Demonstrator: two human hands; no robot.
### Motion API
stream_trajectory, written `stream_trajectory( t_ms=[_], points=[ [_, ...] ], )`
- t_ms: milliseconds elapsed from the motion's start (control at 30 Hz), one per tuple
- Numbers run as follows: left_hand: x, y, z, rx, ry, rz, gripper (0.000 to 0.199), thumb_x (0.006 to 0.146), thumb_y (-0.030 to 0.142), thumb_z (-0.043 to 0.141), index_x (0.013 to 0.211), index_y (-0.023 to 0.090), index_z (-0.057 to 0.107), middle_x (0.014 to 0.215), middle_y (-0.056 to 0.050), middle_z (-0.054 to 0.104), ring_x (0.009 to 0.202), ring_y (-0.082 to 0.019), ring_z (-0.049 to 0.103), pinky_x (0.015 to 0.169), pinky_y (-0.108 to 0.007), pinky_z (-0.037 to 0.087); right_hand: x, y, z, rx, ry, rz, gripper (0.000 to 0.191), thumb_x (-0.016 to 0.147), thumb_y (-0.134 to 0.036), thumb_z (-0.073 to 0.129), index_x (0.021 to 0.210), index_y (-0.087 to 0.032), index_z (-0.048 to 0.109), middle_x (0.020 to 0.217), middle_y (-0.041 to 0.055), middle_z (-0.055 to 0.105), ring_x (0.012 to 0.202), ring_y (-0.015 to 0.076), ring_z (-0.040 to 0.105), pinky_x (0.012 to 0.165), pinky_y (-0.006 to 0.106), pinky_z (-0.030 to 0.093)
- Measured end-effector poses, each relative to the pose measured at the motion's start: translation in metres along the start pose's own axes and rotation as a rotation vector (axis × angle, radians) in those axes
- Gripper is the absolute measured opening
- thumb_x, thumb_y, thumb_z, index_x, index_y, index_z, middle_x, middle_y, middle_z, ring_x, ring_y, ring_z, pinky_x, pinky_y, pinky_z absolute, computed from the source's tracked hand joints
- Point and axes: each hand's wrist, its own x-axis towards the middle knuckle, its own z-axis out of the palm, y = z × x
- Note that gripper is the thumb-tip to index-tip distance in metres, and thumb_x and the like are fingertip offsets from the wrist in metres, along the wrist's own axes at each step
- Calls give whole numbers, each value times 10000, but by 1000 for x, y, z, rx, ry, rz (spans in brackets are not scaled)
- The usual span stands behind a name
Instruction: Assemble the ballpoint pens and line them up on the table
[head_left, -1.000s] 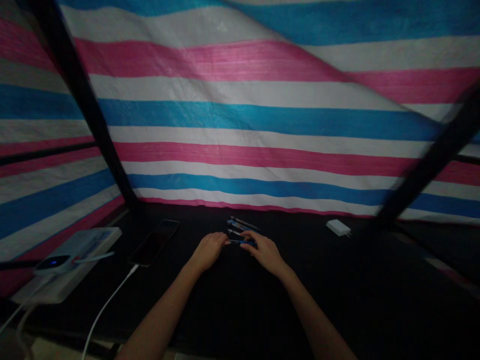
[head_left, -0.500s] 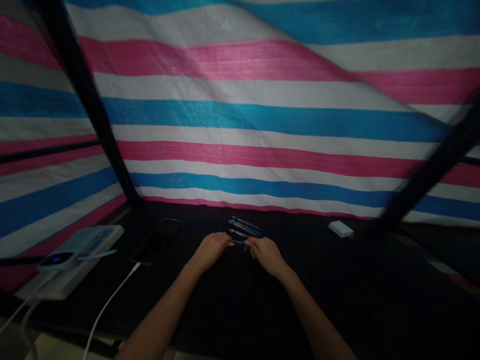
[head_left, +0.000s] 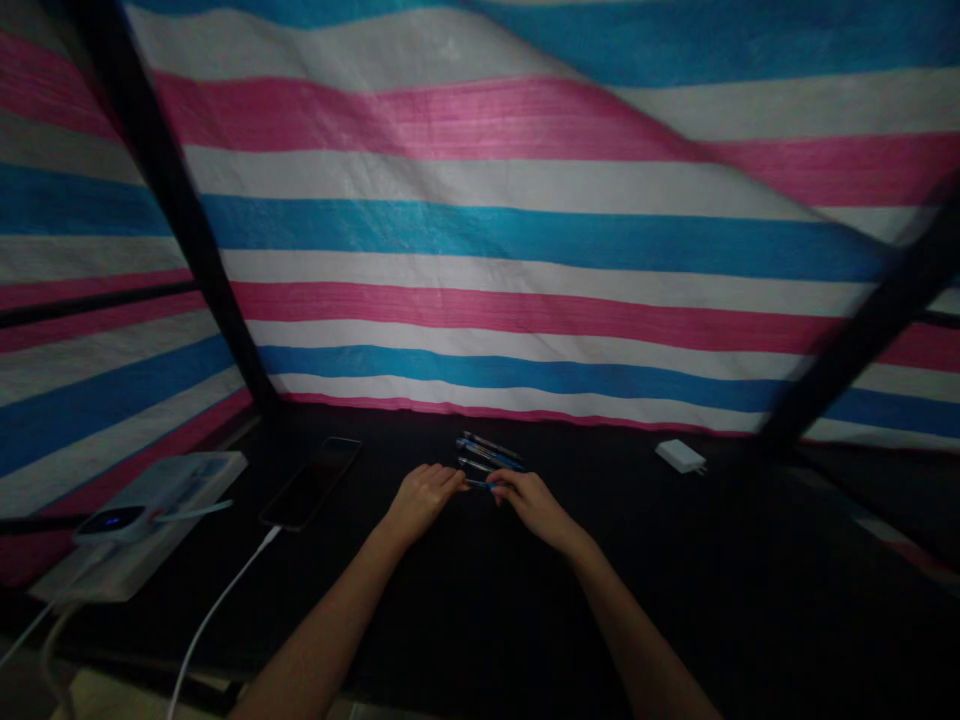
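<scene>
A slim pen spans the gap between my two hands, low over the black table. My left hand has its fingers closed on the pen's left end. At the right end, my right hand pinches the same pen between thumb and fingers. Just beyond the hands lies a small group of pens, side by side and slightly slanted, dark, blue and clear in look. Fine details of the pens are too dim to make out.
A phone with a white cable lies left of my hands. Farther left, a power bank rests on a pale box. A white charger sits at right. Striped sheeting and black posts stand behind.
The fingers of my right hand have shifted slightly on the pen, and more of its blue end shows. My left hand has barely moved.
</scene>
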Motion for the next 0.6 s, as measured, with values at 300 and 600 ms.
stream_trajectory(
  t_ms=[300,600],
  points=[
    [-2,1,4,-16,52,80,262,924,245,306,980,166,549,815,-50,603,725,-137,539,643,-257,397,-4,-18,10,-173,76,-61,255,847,-374,418,998,-242,576,1002,14,623,964,170,532,874,323,325],
    [4,-4,-3,-27,120,-65,423,841,380,476,1175,136,390,1103,-104,538,1030,-216,469,884,-363,332,5,-10,26,-254,126,20,274,879,-267,355,844,-181,613,837,58,638,798,181,582,741,278,386]
  ],
)
